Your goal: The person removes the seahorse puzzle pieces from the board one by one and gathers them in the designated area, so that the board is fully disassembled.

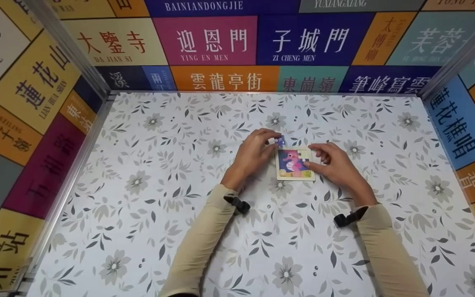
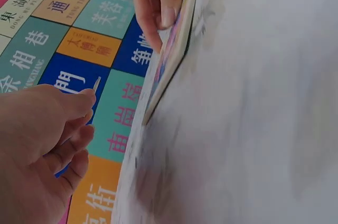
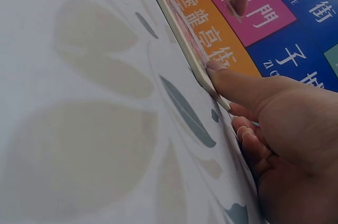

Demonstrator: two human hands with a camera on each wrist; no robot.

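We're apparently filling in the seahorse puzzle point(image 1: 292, 166).
Our left fingers point(image 1: 267, 133) pinch a blue piece point(image 1: 280, 141), our right fingers point(image 1: 320, 147) grip the puzzle's edge; aligning probably comes next.

The head view looks forward and down from above; both wrist views, close and tilted, share the puzzle point(image 1: 293, 166).
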